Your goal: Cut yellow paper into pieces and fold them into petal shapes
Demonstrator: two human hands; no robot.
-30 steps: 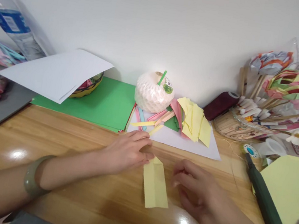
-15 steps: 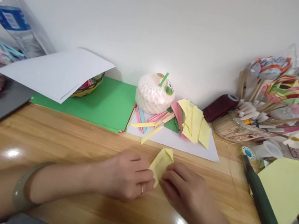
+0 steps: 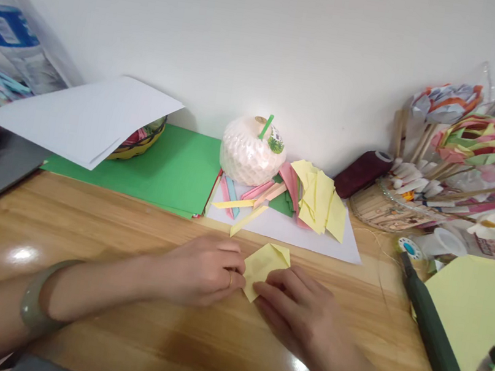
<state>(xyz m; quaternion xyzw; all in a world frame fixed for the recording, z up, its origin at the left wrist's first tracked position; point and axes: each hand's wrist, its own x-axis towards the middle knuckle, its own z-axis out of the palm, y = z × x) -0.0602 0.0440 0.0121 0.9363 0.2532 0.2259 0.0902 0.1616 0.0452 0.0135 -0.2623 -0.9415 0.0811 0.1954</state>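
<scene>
A small yellow sheet of paper [image 3: 261, 265] with its top right corner folded over is held between my two hands, just above or on the wooden table. My left hand [image 3: 211, 272], fingers curled, grips the sheet's left edge. From the right, my right hand [image 3: 299, 302] pinches its lower right edge, with the thumb tucked underneath out of sight. Beyond the hands lie folded strips of paper [image 3: 249, 220] in yellow, pink and blue, and a pile of yellow paper pieces [image 3: 320, 199] on a white sheet [image 3: 277, 237].
A white wrapped coconut [image 3: 252, 152] with a green straw stands at the wall. Green paper [image 3: 175, 168] and a white sheet over a basket [image 3: 142, 144] are to its left. At right are a dark green long-handled tool [image 3: 438, 344], thread spool [image 3: 363, 173] and paper flowers [image 3: 481, 143].
My left hand has shifted slightly left and up, and the yellow paper now shows wider between the hands. My right hand has moved a little inward over the paper's lower edge.
</scene>
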